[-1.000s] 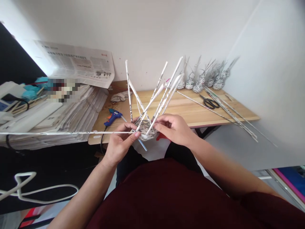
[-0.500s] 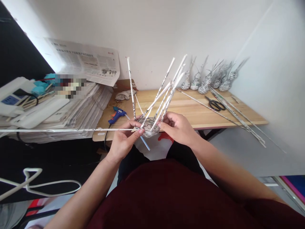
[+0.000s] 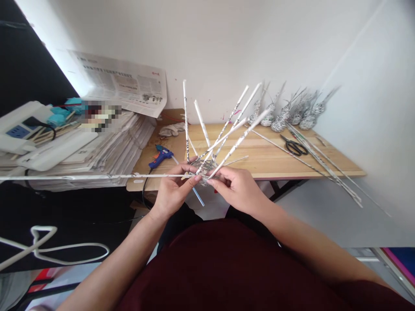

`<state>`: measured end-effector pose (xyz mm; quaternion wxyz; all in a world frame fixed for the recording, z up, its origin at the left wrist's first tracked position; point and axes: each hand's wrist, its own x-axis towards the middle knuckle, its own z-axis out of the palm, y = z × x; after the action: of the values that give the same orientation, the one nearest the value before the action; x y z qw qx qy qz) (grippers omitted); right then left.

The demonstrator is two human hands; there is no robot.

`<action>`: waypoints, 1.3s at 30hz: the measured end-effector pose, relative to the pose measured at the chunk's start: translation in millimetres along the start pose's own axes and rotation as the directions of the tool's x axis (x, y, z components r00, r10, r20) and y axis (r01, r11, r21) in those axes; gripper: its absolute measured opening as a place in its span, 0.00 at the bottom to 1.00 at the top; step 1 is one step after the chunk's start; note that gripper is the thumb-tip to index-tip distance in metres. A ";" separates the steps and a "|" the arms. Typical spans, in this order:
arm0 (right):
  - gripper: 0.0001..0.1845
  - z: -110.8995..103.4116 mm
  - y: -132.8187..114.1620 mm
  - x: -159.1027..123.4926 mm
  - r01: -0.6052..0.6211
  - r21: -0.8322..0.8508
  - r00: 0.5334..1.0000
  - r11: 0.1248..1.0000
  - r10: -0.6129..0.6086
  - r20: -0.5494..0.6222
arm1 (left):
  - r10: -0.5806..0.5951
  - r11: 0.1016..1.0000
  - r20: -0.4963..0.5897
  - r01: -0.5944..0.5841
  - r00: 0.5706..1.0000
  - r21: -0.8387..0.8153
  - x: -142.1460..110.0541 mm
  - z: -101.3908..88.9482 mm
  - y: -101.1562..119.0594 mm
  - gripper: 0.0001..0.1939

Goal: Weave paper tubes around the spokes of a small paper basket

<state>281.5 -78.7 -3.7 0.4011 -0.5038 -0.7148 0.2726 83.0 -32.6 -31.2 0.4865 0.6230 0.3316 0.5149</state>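
Observation:
Between my hands, over the table's front edge, is a small woven base of rolled newspaper. Several paper tubes rise from it and fan out at different angles. My left hand is closed on its left side, thumb on top near the foot of one tube. A long thin paper tube runs from there out past the left edge of view. My right hand pinches the base's right side, thumb and fingers at the foot of a slanting tube. My fingers hide part of the weave.
A blue glue gun lies on the table at left, beside stacked newspapers. Black scissors and loose paper tubes lie at right. Several woven paper pieces stand against the wall. A power strip sits far left.
The upright tubes have spread wider apart, with one now leaning left behind the others. My right hand has shifted slightly left and down along the base. The left hand keeps its hold.

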 end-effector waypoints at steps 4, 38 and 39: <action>0.09 3.6 3.5 6.1 -0.031 -0.033 0.999 0.999 0.030 -0.033 | -0.040 0.999 -0.030 0.040 0.999 -0.013 0.1 5.1 1.6 0.12; 0.10 4.5 -2.3 17.2 -0.051 -0.067 0.999 0.996 0.050 -0.016 | -0.256 0.913 -0.113 0.202 0.960 -0.354 -7.0 6.5 -4.4 0.16; 0.11 4.3 -2.4 17.4 -0.051 -0.068 0.999 0.996 0.050 -0.013 | -0.253 0.913 -0.116 0.198 0.960 -0.357 -7.1 6.6 -4.7 0.15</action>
<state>273.6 -63.1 1.1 0.3808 -0.5368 -0.7084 0.2552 88.0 -39.4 -37.8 0.6155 0.4432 0.3447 0.5531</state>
